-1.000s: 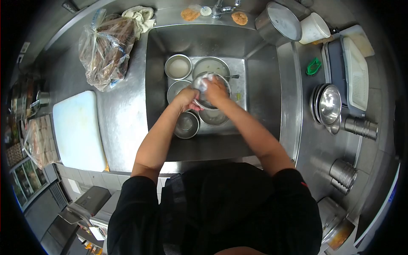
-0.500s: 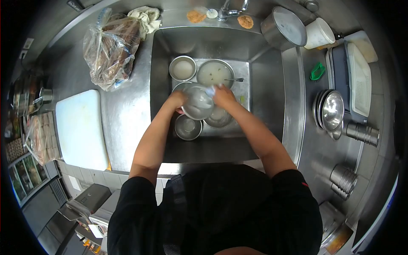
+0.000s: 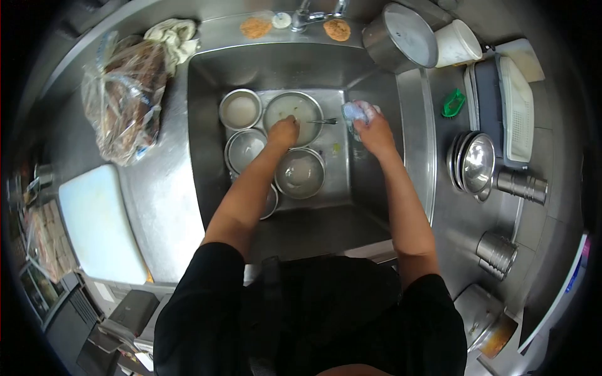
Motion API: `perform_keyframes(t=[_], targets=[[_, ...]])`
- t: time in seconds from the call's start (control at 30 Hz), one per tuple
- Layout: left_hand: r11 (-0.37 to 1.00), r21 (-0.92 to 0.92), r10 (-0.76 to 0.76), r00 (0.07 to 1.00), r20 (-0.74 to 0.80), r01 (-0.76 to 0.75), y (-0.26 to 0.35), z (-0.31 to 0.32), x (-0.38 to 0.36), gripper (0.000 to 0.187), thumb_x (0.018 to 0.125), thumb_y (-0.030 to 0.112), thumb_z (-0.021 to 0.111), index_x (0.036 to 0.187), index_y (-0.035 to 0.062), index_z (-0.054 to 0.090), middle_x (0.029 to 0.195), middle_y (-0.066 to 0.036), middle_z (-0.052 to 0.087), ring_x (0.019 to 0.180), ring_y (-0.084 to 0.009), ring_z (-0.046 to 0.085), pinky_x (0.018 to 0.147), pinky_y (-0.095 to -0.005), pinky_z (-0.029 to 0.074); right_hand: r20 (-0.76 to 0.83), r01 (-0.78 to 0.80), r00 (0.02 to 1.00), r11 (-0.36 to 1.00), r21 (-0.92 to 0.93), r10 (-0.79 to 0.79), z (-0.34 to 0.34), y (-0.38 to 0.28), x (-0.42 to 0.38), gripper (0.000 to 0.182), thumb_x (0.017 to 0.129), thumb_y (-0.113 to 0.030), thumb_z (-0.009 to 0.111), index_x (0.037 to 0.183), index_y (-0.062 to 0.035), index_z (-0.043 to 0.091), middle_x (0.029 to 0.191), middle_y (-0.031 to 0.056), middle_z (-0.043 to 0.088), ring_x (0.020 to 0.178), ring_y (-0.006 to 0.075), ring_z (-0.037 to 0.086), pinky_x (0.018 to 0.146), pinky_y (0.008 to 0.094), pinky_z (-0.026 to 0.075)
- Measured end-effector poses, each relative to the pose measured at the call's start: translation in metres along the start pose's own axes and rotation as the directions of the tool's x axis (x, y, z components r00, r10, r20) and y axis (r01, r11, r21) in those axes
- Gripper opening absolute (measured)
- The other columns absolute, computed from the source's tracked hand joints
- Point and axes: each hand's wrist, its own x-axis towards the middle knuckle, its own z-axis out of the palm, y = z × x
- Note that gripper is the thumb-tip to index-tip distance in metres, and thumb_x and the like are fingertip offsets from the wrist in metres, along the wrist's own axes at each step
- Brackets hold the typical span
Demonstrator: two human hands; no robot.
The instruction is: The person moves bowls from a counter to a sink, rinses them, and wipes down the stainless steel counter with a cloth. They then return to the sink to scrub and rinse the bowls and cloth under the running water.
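Note:
My left hand reaches into a large metal bowl of cloudy water, its fingers bent together at the water. Whatever they pinch is hidden. Beside it, a spoon rests with its handle over the bowl's right rim. Over the sink's right side, my right hand is closed on a soapy, pale blue scrubbing sponge. Around the left arm sit a bowl of whitish water, a bowl with suds and a bowl of clearer water. Another bowl is partly covered by my forearm.
The deep steel sink surrounds the bowls. A faucet and orange-brown scrubbers are behind it. Stacked metal bowls, metal cups and a green brush stand right; a white cutting board and bagged food lie left.
The bowl held between both hands is released among the other bowls. My left hand has moved into the cloudy-water bowl, and my right hand has moved right with the sponge. The view has shifted.

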Motion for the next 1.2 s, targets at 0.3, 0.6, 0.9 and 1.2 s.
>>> perform_keyframes(t=[0.3,0.6,0.9,1.2], targets=[[0.827,-0.529,-0.049,0.963,0.266,0.188,0.002,0.127,0.086,0.023,0.089,0.023,0.047,0.09,0.0023,0.058,0.068,-0.017,0.061,0.06,-0.031,0.063,0.055,-0.044,0.052,0.127,-0.091,0.99,0.981,0.171,0.069,0.007,0.017,-0.06,0.042,0.079,-0.012,0.056,0.12,-0.0149,0.053,0.111,0.0131,0.056,0.101,0.0288,0.056,0.087,0.0338,0.043],[0.392,-0.819,0.003,0.889,0.458,0.42,0.001,-0.004,-0.027,0.016,0.087,0.019,0.052,0.092,0.0051,0.06,0.054,-0.004,0.051,0.046,-0.0153,0.052,0.04,-0.029,0.04,0.071,0.044,0.995,0.931,0.361,-0.075,0.095,0.025,-0.011,0.045,0.079,-0.015,0.056,0.124,-0.016,0.052,0.12,0.0153,0.053,0.108,0.0307,0.054,0.09,0.0367,0.044],[0.403,-0.883,0.075,0.953,0.294,0.241,0.032,-0.083,-0.12,0.045,0.093,0.046,0.048,0.074,0.0065,0.056,0.049,0.002,0.043,0.035,-0.0074,0.034,0.034,-0.0234,0.024,0.364,-0.491,0.848,0.315,0.812,0.385,0.115,0.005,0.056,0.03,0.089,-0.028,0.049,0.102,-0.0046,0.061,0.092,0.0119,0.066,0.082,0.0281,0.064,0.07,0.0432,0.051],[0.426,-0.812,0.007,0.896,0.444,0.399,0.03,-0.07,-0.116,0.055,0.09,0.055,0.046,0.067,0.0048,0.051,0.042,-0.001,0.038,0.028,-0.0112,0.031,0.026,-0.0272,0.023,0.611,-0.613,0.787,-0.004,0.79,0.081,0.127,-0.039,0.016,0.028,0.083,-0.027,0.066,0.095,-0.0025,0.06,0.078,0.0128,0.062,0.064,0.0255,0.061,0.05,0.0365,0.049]])
